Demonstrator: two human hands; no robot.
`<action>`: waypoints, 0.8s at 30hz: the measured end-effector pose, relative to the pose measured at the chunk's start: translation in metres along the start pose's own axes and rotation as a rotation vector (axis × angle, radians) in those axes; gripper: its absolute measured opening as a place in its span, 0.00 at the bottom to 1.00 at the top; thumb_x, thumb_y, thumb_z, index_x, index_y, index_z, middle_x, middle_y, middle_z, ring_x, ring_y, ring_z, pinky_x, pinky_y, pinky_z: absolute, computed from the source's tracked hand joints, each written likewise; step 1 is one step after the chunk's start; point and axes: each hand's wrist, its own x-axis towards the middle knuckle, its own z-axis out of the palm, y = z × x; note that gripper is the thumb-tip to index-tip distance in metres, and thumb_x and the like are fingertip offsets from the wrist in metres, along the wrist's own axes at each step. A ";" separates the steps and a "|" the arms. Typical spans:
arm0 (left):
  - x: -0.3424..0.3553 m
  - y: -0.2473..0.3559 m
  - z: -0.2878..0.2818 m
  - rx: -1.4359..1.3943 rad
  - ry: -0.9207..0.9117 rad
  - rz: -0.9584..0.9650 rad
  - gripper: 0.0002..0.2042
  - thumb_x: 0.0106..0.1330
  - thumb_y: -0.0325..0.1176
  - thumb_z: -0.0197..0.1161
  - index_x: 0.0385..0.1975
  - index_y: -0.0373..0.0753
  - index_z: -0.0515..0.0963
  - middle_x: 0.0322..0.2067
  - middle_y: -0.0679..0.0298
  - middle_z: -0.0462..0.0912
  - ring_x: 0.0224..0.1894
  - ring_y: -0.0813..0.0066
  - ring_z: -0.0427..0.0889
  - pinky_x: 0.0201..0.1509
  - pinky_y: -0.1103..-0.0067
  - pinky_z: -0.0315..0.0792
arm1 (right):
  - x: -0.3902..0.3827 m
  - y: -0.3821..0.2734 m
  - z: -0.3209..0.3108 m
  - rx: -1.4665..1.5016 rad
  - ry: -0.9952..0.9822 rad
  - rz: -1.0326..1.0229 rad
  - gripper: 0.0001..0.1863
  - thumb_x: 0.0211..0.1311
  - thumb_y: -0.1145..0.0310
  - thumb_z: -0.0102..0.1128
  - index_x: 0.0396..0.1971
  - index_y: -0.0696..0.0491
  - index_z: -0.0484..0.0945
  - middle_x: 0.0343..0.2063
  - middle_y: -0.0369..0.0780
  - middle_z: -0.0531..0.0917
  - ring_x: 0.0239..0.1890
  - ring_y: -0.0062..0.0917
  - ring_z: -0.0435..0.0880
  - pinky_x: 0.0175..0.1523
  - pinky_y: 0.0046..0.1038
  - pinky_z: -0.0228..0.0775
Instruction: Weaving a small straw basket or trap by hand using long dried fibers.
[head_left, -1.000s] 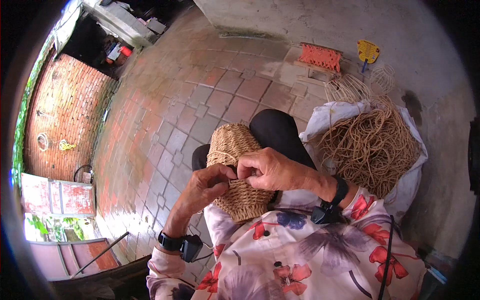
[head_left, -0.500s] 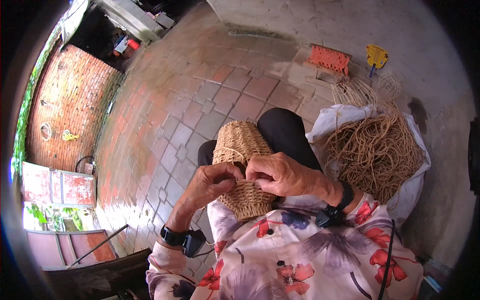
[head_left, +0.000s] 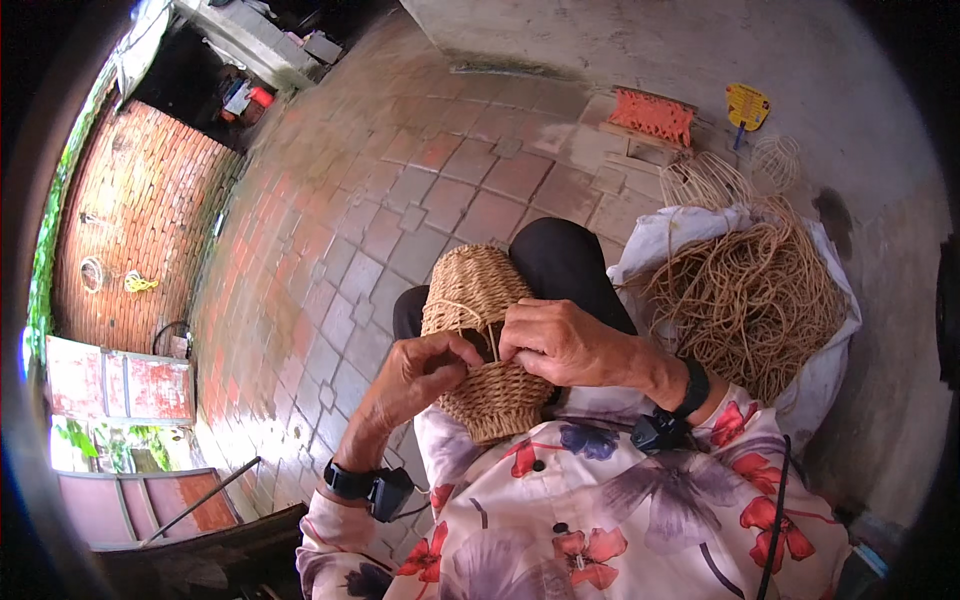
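Note:
A tan woven cord basket [head_left: 470,285] rests on my lap against my dark-trousered knees, with a dark gap across its middle. My left hand [head_left: 425,372] is closed at the left edge of that gap, thumb and fingertips on the weave. From the other side, my right hand [head_left: 555,340] pinches a pale cord [head_left: 492,335] that crosses the gap. The tips of both hands are partly hidden by the fingers.
At my right stands a white sack [head_left: 680,225] heaped with tan cord [head_left: 745,310], with bundles of pale strands [head_left: 700,180] behind it. An orange-topped stool [head_left: 648,118] and yellow fan [head_left: 746,110] are by the wall. Tiled paving [head_left: 330,230] spreads ahead.
My right hand has risen slightly and a pale strand now shows more clearly across the gap between my hands. The basket stays on my lap.

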 end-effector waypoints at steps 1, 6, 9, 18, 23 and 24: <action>0.000 0.000 0.003 -0.019 0.022 -0.008 0.04 0.59 0.22 0.59 0.33 0.33 0.79 0.27 0.73 0.78 0.30 0.87 0.73 0.35 0.85 0.69 | 0.000 0.000 0.000 0.005 0.009 -0.018 0.09 0.43 0.83 0.60 0.27 0.56 0.75 0.26 0.39 0.74 0.32 0.34 0.77 0.40 0.33 0.69; -0.001 -0.002 0.023 -0.004 0.171 0.064 0.03 0.58 0.25 0.63 0.29 0.36 0.77 0.24 0.74 0.77 0.27 0.88 0.72 0.29 0.88 0.64 | -0.005 0.000 -0.003 -0.146 0.043 -0.034 0.06 0.45 0.81 0.58 0.25 0.56 0.74 0.26 0.40 0.74 0.34 0.35 0.77 0.41 0.33 0.71; -0.001 -0.004 0.028 0.167 0.254 0.065 0.05 0.57 0.26 0.65 0.28 0.36 0.76 0.23 0.74 0.76 0.26 0.89 0.71 0.28 0.87 0.64 | -0.009 0.000 -0.010 -0.020 0.049 0.107 0.06 0.46 0.81 0.58 0.26 0.57 0.75 0.27 0.40 0.74 0.34 0.35 0.78 0.40 0.32 0.71; -0.001 -0.008 0.025 0.086 0.240 0.051 0.06 0.57 0.27 0.65 0.31 0.36 0.76 0.23 0.73 0.76 0.26 0.89 0.71 0.29 0.86 0.66 | -0.002 -0.004 0.006 0.038 0.106 0.038 0.08 0.46 0.80 0.59 0.29 0.57 0.74 0.25 0.41 0.73 0.30 0.35 0.77 0.35 0.30 0.70; -0.003 -0.009 0.025 0.204 0.242 0.023 0.06 0.56 0.26 0.63 0.31 0.36 0.75 0.24 0.72 0.76 0.27 0.89 0.71 0.29 0.86 0.66 | -0.003 0.001 0.011 -0.046 0.132 -0.114 0.08 0.43 0.81 0.59 0.25 0.56 0.72 0.24 0.39 0.72 0.30 0.34 0.76 0.35 0.33 0.69; -0.003 -0.009 0.025 0.192 0.252 0.038 0.06 0.56 0.26 0.63 0.31 0.36 0.75 0.24 0.72 0.76 0.27 0.89 0.71 0.29 0.86 0.66 | -0.003 0.002 0.011 -0.046 0.132 -0.114 0.08 0.43 0.81 0.59 0.25 0.56 0.72 0.24 0.39 0.72 0.30 0.34 0.76 0.35 0.33 0.69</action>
